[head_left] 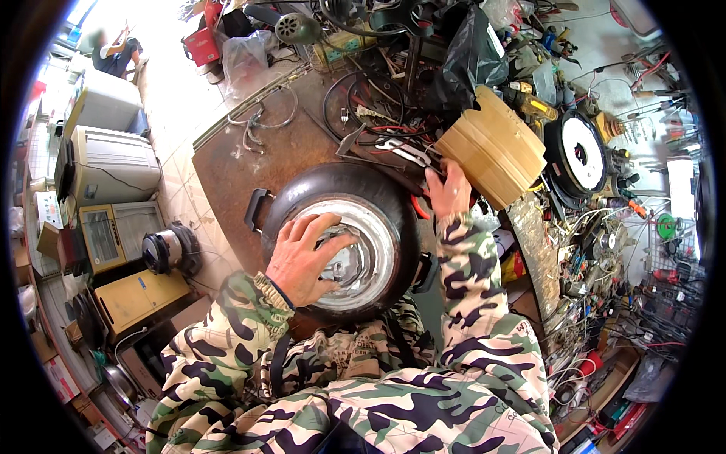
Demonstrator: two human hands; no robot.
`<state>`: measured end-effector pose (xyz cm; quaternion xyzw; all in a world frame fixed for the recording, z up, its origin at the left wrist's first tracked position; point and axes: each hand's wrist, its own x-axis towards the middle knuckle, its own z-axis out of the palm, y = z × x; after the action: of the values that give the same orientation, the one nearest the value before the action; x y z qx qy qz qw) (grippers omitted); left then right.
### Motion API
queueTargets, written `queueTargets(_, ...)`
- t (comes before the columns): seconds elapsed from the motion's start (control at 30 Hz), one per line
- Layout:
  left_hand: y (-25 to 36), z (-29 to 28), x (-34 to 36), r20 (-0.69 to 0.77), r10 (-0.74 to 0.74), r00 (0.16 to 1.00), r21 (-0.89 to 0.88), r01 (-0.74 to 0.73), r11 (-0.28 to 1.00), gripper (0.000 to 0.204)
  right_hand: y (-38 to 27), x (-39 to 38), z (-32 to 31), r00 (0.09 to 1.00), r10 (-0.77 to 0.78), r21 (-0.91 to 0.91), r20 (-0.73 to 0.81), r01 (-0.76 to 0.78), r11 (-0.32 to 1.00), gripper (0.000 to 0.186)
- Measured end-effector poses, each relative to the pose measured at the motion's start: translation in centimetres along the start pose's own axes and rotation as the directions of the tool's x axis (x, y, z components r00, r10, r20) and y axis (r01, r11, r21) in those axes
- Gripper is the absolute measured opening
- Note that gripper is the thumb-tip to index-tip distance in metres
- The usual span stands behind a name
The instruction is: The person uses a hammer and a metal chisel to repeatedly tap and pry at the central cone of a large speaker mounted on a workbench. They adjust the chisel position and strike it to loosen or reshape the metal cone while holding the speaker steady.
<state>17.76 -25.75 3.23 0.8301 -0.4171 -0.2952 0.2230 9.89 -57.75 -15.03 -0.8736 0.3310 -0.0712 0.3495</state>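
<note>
The round black pan-like appliance (404,227), 1 in all, lay at the near edge of the brown workbench (219,163), directly before the person's lap, perhaps so that its pale metal middle (361,284) sat within easy reach. The view did not settle whether some of its weight rested on the lap. Its 2 side handles (257,209) stuck out at opposite sides, untouched by either hand.

The left hand (299,261) lay over the pale middle, its fingers well spread and the thumb apart, gripping nothing that showed; it seemed placed there to steady the piece. The right hand (451,189) reached past the far right rim, fingers bent down among tools. Whether they had closed on anything could not be told, since the hand itself hid what lay beneath. A red curved piece (418,206) showed just beside those fingers.

Farther out, 1 white-handled tool (404,150) lay beyond the right hand, and 1 folded cardboard piece (495,147) slanted beside it, apparently pushed aside to free working room. Near the bench's far left lay 1 grey wire tangle (261,125); 1 black bag (473,60) slumped at the far side. Off the bench, 1 other person (117,57) sat at upper left.
</note>
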Motion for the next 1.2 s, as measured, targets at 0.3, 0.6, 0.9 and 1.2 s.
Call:
queueTargets(0.3, -0.3, 0.3, 0.4, 0.003, 0.016, 1.0, 0.005, -0.016, 1.0, 0.09, 0.0, -3.2, -0.8, 0.918, -0.271, -0.267, 0.289, 0.349, 0.898, 0.036)
queueTargets(0.6, -0.3, 0.4, 0.8, 0.021, 0.016, 1.0, 0.006, -0.017, 1.0, 0.092, 0.3, 1.0, -0.3, 0.854, -0.189, -0.017, 0.485, 0.225, 0.974, 0.045)
queueTargets(0.9, -0.5, 0.4, 0.0, 0.017, 0.005, 1.0, 0.042, -0.006, 0.999, 0.092, -8.6, 3.9, -0.5, 0.312, 0.013, 0.286, 0.95, -0.885, 0.369, 0.031)
queueTargets(1.2, -0.8, 1.1, 0.3, -0.029, 0.055, 0.998, 0.041, -0.054, 0.998, 0.09, -13.7, -6.5, -12.1, 0.708, -0.321, 0.766, 0.629, -0.494, 0.411, 0.027)
